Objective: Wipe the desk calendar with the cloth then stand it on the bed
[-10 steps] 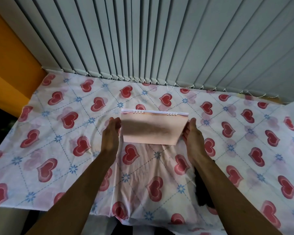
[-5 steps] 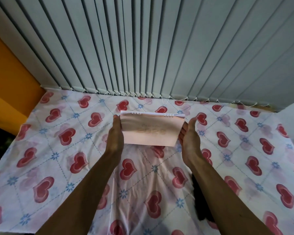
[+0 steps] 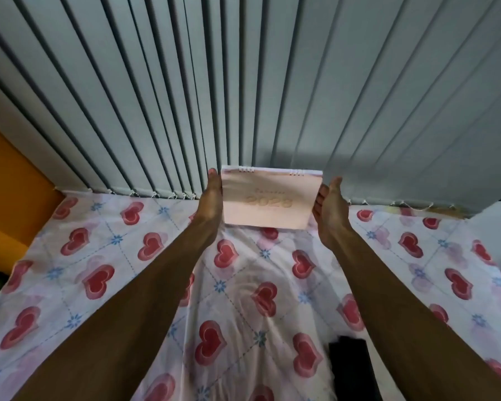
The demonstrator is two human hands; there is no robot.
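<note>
A pale pink desk calendar point(image 3: 269, 198) with white spiral rings along its top stands upright near the far edge of the bed point(image 3: 104, 256), its front cover facing me with faint gold digits. My left hand point(image 3: 210, 202) presses flat against its left edge. My right hand point(image 3: 329, 209) holds its right edge, fingers curled toward the card. Its lower edge meets the white sheet printed with red hearts. A dark item point(image 3: 349, 369), perhaps the cloth, lies on the sheet under my right forearm.
Grey vertical blinds point(image 3: 243, 96) hang directly behind the calendar, their beaded bottoms touching the sheet. An orange wall point(image 3: 9, 186) borders the bed on the left. A pale wall point(image 3: 498, 224) stands at the right.
Both hands have carried the calendar farther away across the bed, toward the blinds. The calendar has tilted more upright, so its front print is now readable.
</note>
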